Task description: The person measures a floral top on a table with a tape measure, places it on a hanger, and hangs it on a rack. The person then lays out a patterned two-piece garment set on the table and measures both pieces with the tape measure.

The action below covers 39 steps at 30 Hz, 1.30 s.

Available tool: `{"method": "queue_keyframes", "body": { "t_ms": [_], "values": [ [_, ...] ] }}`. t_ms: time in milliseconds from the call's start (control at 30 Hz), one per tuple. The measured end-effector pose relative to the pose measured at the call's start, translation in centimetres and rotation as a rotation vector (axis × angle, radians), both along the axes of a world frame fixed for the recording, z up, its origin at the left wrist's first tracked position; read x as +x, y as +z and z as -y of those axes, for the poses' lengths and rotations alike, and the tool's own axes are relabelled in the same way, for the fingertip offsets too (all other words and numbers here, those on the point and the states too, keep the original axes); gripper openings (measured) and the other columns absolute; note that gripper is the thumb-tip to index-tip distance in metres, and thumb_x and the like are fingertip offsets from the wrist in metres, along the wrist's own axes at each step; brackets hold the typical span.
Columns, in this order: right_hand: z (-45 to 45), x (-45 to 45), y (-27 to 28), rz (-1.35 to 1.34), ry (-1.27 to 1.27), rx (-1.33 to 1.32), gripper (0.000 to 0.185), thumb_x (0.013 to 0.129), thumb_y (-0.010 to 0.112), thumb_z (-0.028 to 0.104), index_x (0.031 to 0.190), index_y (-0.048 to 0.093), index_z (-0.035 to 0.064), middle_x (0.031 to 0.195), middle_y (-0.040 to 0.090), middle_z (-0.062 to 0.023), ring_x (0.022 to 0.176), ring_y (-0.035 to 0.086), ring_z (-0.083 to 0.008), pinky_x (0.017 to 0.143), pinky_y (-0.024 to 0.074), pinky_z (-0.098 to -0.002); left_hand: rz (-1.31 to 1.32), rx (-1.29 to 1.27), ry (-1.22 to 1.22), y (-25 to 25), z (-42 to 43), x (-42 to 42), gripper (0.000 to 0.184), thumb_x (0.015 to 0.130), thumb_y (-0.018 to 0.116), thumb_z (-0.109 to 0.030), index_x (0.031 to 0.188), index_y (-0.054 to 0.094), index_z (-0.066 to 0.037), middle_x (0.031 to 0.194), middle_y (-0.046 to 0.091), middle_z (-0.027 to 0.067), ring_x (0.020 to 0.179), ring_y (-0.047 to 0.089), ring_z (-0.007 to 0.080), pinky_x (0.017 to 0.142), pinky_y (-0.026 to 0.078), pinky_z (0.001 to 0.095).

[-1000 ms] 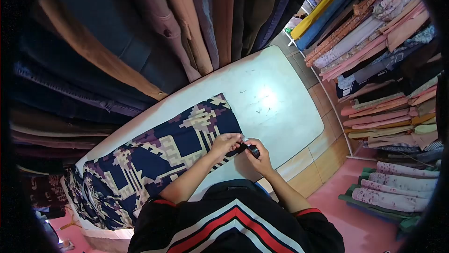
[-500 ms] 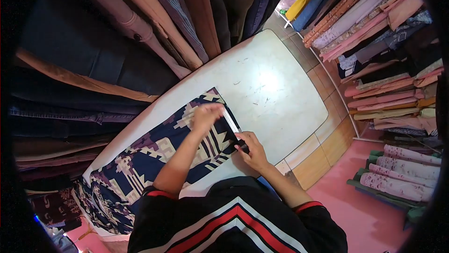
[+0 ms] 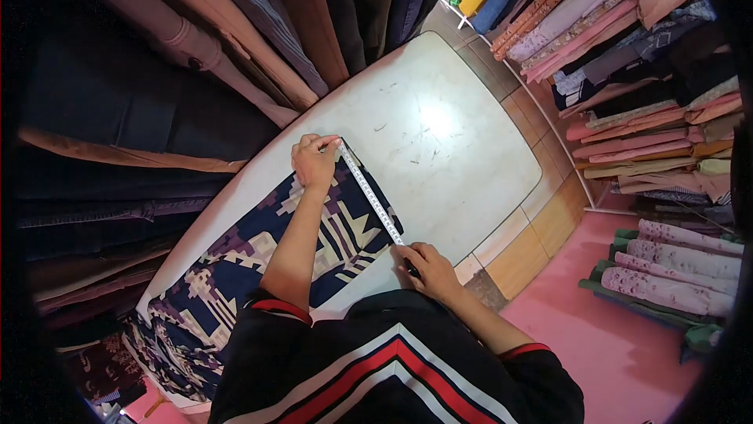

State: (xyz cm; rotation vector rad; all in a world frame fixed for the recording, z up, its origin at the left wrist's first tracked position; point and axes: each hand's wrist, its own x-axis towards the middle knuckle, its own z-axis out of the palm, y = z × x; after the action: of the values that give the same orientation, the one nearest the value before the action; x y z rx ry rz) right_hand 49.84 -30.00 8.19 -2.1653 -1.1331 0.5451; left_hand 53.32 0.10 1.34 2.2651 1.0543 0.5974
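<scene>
A white measuring tape (image 3: 370, 193) is stretched straight across the end edge of a navy, cream and purple patterned cloth (image 3: 259, 228). At the cloth's far corner, my left hand (image 3: 315, 160) pinches the tape's free end. My right hand (image 3: 431, 269) is wrapped round the black tape case (image 3: 412, 268), just beyond the near edge of the cloth. The cloth lies flat on a white padded board (image 3: 447, 165), bunched at its lower left end.
Dark and brown trousers (image 3: 235, 24) hang close along the board's far side. On the right, folded clothes hang on a white rack (image 3: 549, 122). Rolled floral cloths (image 3: 674, 267) lie at the lower right. The floor has tiles (image 3: 541, 236) and a pink area (image 3: 549, 314).
My left hand has moved up and left to the cloth's far corner, drawing out the tape. My right hand stays near the near edge with the case. The view has shifted.
</scene>
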Motion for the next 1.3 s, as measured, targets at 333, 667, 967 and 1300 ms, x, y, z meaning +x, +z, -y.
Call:
{"method": "queue_keyframes", "body": {
  "t_ms": [333, 667, 967, 1300],
  "values": [
    [1.3, -0.2, -0.3, -0.043, -0.042, -0.103, 0.041, 0.081, 0.062, 0.02, 0.12, 0.051, 0.0109, 0.1, 0.055, -0.0107, 0.088, 0.056, -0.0292, 0.072, 0.0494, -0.0369, -0.01, -0.085, 0.002, -0.2, -0.1, -0.1, 0.014, 0.07, 0.073, -0.031, 0.081, 0.074, -0.022, 0.091, 0.061, -0.0014, 0.091, 0.051, 0.0216, 0.084, 0.04, 0.0347],
    [1.4, -0.5, -0.8, -0.145, -0.161, -0.029, 0.054, 0.077, 0.066, 0.01, 0.125, 0.042, 0.006, 0.11, 0.049, -0.018, 0.095, 0.055, -0.0336, 0.076, 0.0486, -0.0388, -0.042, -0.158, -0.251, 0.4, -1.9, -1.4, 0.038, 0.08, 0.067, -0.029, 0.114, 0.063, -0.012, 0.106, 0.06, 0.0087, 0.099, 0.053, 0.0239, 0.09, 0.04, 0.034],
    [-3.3, 7.1, 7.9, 0.012, -0.256, 0.535, 0.033, 0.077, 0.066, 0.001, 0.108, 0.055, 0.0005, 0.099, 0.057, -0.0133, 0.088, 0.057, -0.0228, 0.077, 0.0456, -0.0295, 0.165, 0.19, -0.006, 3.6, 2.4, -20.1, 0.023, 0.087, 0.054, -0.012, 0.106, 0.059, 0.0, 0.111, 0.058, 0.0177, 0.107, 0.053, 0.0341, 0.095, 0.038, 0.0394],
    [-5.9, 10.1, 24.3, 0.349, -0.211, 1.211, 0.037, 0.088, 0.059, 0.019, 0.118, 0.046, -0.0001, 0.105, 0.055, -0.0117, 0.078, 0.054, -0.0162, 0.061, 0.0455, -0.0236, -0.36, 0.336, 0.624, -0.8, 10.2, -39.4, 0.05, 0.088, 0.051, -0.023, 0.131, 0.041, -0.001, 0.139, 0.034, 0.0225, 0.129, 0.03, 0.0383, 0.105, 0.019, 0.0519]
  ]
}}
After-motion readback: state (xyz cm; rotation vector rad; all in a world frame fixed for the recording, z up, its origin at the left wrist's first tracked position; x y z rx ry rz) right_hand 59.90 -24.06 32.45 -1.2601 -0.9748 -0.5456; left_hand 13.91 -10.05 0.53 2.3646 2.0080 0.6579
